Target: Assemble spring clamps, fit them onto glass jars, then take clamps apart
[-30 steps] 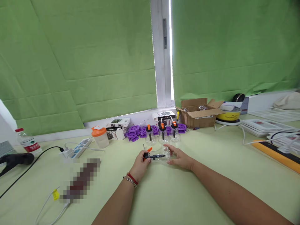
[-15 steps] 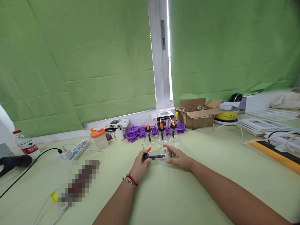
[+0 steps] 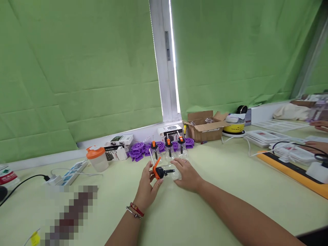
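Left hand [image 3: 148, 190]: thumb and fingers apart around the orange-black top [image 3: 159, 172], grip I cannot tell | Right hand [image 3: 189, 175]: back upward, fingers curved, gripping bottle [image 3: 169, 171] | Bottle: sideways between hands, before three upright bottles [image 3: 168, 144]

The person's left hand [image 3: 147, 188] has two slim bracelets close together at the wrist: a red bracelet [image 3: 137, 209] nearer the hand and a silver-coloured bracelet [image 3: 132, 212] just behind it, its finer details too small to make out. The right hand [image 3: 189, 175] has a bare wrist, and both forearms, slim and tapering, are bare as far as they show.
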### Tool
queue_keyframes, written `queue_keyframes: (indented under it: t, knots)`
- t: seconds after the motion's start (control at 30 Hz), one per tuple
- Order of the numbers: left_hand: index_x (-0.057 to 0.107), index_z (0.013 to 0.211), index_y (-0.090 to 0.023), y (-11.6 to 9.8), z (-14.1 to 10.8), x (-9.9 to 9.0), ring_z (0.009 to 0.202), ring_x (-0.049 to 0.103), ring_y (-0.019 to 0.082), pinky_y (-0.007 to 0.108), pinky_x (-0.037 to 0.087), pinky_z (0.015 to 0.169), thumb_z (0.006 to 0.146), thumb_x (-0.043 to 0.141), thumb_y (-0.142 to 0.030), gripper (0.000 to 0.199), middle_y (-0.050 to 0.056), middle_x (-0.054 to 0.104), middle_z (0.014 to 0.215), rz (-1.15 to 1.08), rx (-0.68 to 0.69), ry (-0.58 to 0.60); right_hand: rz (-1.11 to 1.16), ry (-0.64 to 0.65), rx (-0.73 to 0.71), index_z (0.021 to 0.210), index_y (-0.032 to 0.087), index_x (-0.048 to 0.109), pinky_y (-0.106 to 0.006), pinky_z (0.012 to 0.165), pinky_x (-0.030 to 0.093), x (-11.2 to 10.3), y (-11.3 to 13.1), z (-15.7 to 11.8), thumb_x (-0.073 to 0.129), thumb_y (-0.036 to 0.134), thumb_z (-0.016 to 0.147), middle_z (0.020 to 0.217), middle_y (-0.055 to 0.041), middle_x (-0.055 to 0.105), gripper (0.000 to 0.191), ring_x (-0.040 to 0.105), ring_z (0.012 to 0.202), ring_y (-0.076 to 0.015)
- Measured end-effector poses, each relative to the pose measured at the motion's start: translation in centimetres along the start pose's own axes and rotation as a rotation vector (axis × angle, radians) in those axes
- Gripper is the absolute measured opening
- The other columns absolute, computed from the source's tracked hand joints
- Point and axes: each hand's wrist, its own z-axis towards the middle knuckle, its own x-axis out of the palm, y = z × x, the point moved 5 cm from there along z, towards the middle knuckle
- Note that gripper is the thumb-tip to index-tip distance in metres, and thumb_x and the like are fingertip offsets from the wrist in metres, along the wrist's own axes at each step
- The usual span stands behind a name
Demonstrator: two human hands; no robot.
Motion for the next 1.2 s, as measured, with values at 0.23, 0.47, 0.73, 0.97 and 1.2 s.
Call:
queue_keyframes:
  t: [0.23, 0.47, 0.73, 0.97, 1.2]
  knots:
    - [0.017, 0.135, -0.030, 1.5, 0.5, -1.8, 0.100, 0.054, 0.017, 0.040, 0.048, 0.089, 0.082, 0.051, -0.033, 0.063, 0.010, 0.035, 0.130, 0.070, -0.059, -0.133, 0.008, -0.441, 0.399, 0.132, 0.016, 0.027, -0.044, 0.097, 0.035, -3.7, -7.9, -0.5, 0.059, 0.045, 0.070, 0.124, -0.0143, 0.049, 0.076, 0.047, 0.113, -0.0286]
    - [0.020, 0.134, -0.027, 2.7, 0.8, -3.2, 0.091, 0.058, 0.016, 0.038, 0.052, 0.081, 0.079, 0.051, -0.037, 0.064, 0.011, 0.038, 0.126, 0.089, -0.175, -0.198, 0.130, -0.337, 0.823, 0.132, 0.017, 0.030, -0.039, 0.096, 0.036, -3.0, -16.2, -3.0, 0.058, 0.050, 0.066, 0.134, -0.0160, 0.039, 0.079, 0.044, 0.117, -0.0309]
    - [0.022, 0.132, -0.027, 3.0, 0.8, -3.6, 0.087, 0.059, 0.015, 0.033, 0.053, 0.073, 0.078, 0.052, -0.039, 0.063, 0.010, 0.039, 0.124, 0.056, -0.212, -0.219, 0.173, -0.139, 0.761, 0.138, 0.018, 0.026, -0.039, 0.102, 0.031, -1.2, -17.1, -2.9, 0.056, 0.042, 0.069, 0.140, -0.0117, 0.034, 0.079, 0.037, 0.125, -0.0283]
    - [0.024, 0.131, -0.024, 3.7, 0.8, -3.8, 0.085, 0.059, 0.015, 0.035, 0.052, 0.074, 0.076, 0.054, -0.040, 0.065, 0.011, 0.039, 0.124, 0.048, -0.254, -0.241, -0.028, 0.061, 0.804, 0.141, 0.013, 0.017, -0.037, 0.105, 0.025, -0.6, -17.2, -2.5, 0.047, 0.037, 0.078, 0.144, -0.0124, 0.031, 0.074, 0.033, 0.130, -0.0254]
    - [0.022, 0.133, -0.019, 5.0, 0.9, -3.9, 0.095, 0.058, 0.022, 0.039, 0.050, 0.078, 0.075, 0.051, -0.042, 0.069, 0.015, 0.039, 0.127, 0.147, -0.302, -0.191, -0.127, 0.106, 0.837, 0.141, 0.007, 0.016, -0.040, 0.106, 0.020, 0.0, -17.3, -2.3, 0.042, 0.037, 0.080, 0.145, -0.0176, 0.027, 0.073, 0.027, 0.132, -0.0285]
